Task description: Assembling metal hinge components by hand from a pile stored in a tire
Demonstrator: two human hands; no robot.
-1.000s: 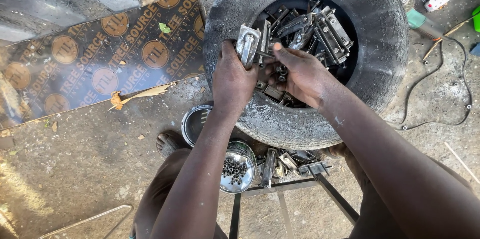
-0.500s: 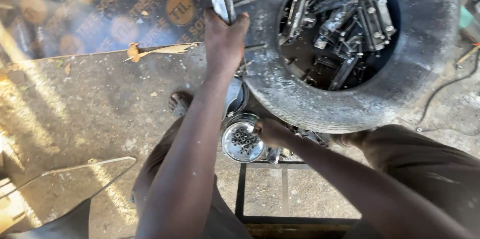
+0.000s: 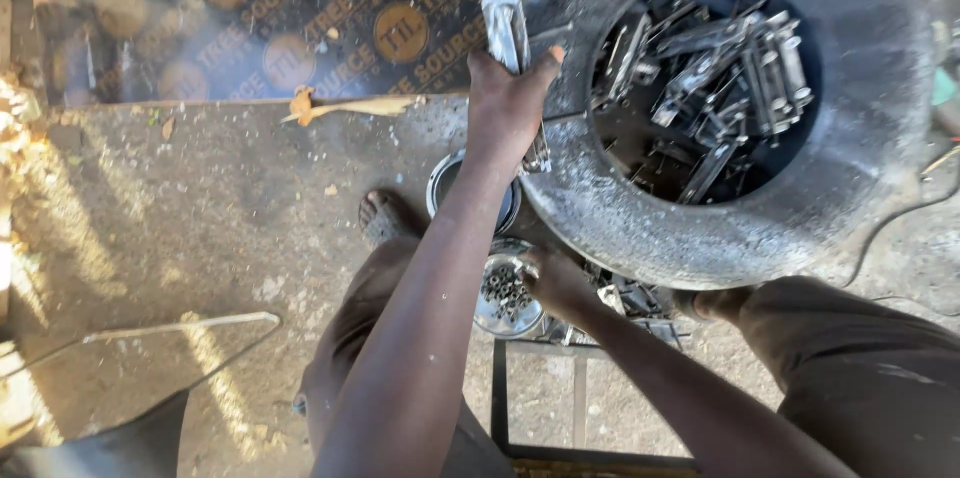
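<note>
My left hand (image 3: pixel 508 103) grips a long shiny metal part (image 3: pixel 506 30) and holds it upright by the left rim of an old tyre (image 3: pixel 720 228). The tyre's centre is filled with several metal parts (image 3: pixel 715 78). My right hand (image 3: pixel 560 283) is low, beneath the tyre's near edge, fingers curled beside a round metal bowl of small bolts (image 3: pixel 505 293). Whether it holds anything is hidden. A second round tin (image 3: pixel 450 178) sits just behind my left forearm.
A printed dark sheet (image 3: pixel 260 18) lies on the dusty concrete floor at the top left. A wood scrap (image 3: pixel 345 106) lies at its edge. A metal frame (image 3: pixel 580 398) stands below the bowl. My sandalled foot (image 3: pixel 383 218) rests on the floor.
My left hand lifted a metal part out of the tyre and moved it left of the rim. My right hand dropped from the tyre's centre down to the bowl of bolts.
</note>
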